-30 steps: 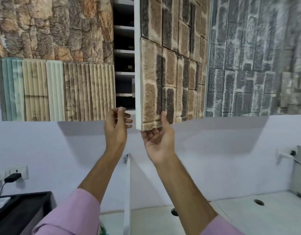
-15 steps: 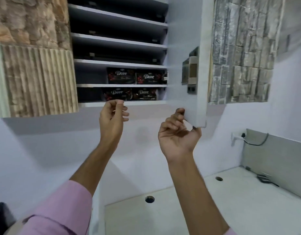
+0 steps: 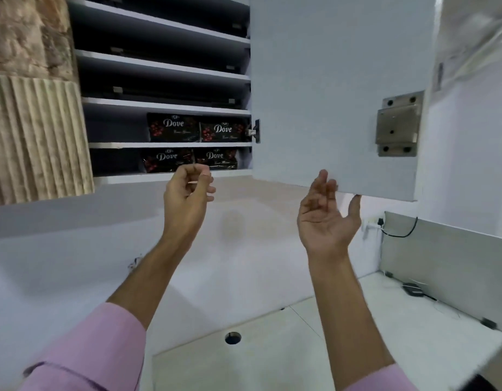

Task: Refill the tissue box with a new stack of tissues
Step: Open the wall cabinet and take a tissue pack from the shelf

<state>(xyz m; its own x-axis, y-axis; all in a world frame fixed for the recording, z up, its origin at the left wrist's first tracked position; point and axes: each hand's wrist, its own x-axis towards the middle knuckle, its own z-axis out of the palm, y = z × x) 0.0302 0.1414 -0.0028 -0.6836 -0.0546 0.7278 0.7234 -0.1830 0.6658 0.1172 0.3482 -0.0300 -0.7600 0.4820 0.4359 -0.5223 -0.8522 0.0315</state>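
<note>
The cupboard door [image 3: 337, 91] stood swung wide, its plain inner face turned toward the camera with a metal plate [image 3: 398, 124] screwed near its outer edge. The right hand [image 3: 327, 218] was under the door's bottom edge, palm up and fingers spread, the thumb touching that edge and the fingers holding nothing. The left hand [image 3: 187, 193] was raised just below the lowest shelf [image 3: 170, 176], fingers curled loosely inward and also empty, though whether the fingertips met I could not tell. Inside, the upper shelves looked dark and mostly bare, while the two lowest carried four dark packs [image 3: 173, 127] printed "Dove", two side by side on each level. These looked like the new tissue packs the task needed, though that was a judgement from the wrapping and the task alone. The tissue box itself was not in view; the white surface [image 3: 272, 356] below showed only a round hole [image 3: 232, 337] and some cables at the far right. The step in hand seemed to be fetching a refill, with the cupboard open and nothing yet taken. The next move would likely call for the left hand to reach up past the shelf lip and close on the nearest pack in the bottom row, sliding it straight out without dragging its neighbour along.
</note>
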